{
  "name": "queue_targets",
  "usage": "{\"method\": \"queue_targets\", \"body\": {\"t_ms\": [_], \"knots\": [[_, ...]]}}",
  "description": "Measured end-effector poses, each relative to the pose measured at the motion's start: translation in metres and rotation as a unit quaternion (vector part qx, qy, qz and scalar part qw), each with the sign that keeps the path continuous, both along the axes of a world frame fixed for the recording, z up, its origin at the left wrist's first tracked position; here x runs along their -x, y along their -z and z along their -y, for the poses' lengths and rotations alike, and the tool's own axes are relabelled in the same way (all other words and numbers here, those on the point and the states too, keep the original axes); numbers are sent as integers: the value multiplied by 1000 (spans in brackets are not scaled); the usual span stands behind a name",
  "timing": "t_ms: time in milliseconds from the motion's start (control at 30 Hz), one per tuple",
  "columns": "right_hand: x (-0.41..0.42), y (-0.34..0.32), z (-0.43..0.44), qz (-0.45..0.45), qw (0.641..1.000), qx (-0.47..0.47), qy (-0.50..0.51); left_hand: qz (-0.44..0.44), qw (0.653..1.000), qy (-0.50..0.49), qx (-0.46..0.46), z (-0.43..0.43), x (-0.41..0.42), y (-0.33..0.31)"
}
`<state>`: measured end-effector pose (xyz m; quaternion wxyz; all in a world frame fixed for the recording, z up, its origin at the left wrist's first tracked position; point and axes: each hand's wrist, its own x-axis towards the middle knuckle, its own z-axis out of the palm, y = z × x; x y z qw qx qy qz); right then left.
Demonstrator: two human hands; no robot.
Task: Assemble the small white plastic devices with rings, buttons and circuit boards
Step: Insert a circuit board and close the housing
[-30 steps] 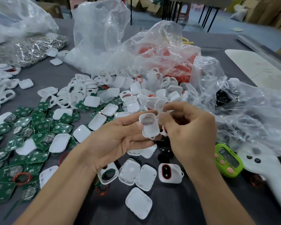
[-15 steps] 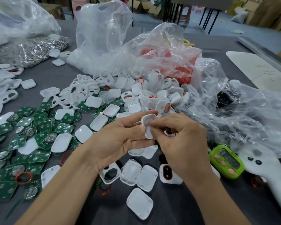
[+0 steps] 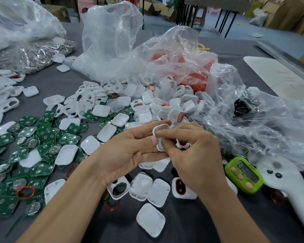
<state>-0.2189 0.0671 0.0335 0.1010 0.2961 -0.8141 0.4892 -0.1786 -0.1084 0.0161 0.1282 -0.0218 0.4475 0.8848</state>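
My left hand holds a small white plastic shell between thumb and fingers, its hollow side facing me. The fingertips of my right hand pinch the same shell from the right and cover its middle. A heap of white shells lies behind my hands, some fitted with red rings. Green circuit boards with round metal contacts cover the table at the left. Loose red rings lie among the boards. A finished unit with a red ring and black button sits under my right wrist.
Clear plastic bags stand at the back, one holding red parts, another silver metal pieces. A green timer and a white handheld tool lie at the right. Several white covers rest on the grey table in front.
My right hand has closed in on the shell; its fingertips now cover the shell's hollow. Both hands sit a little lower and closer together than a second ago.
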Motion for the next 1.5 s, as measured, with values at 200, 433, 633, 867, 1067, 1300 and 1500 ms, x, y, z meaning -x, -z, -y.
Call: {"method": "queue_targets", "body": {"t_ms": [200,433,633,867,1067,1300,1500], "knots": [[10,0,-7,85,990,101,58,-5,1000,9,9,1,1,1],[11,3,-6,147,985,58,73,-10,998,11,65,1,0,5],[6,1,-3,81,991,28,99,-13,998,7,67,0,2,5],[0,2,0,-75,990,-8,119,-6,998,3,55,-1,1,7],[0,3,-2,-123,985,-55,108,-8,998,-10,60,-2,1,7],[1,1,-2,-72,996,-7,44,-18,996,-4,85,-2,3,9],[1,2,-2,-37,999,-9,12,-31,993,-5,115,-3,1,9]]}}
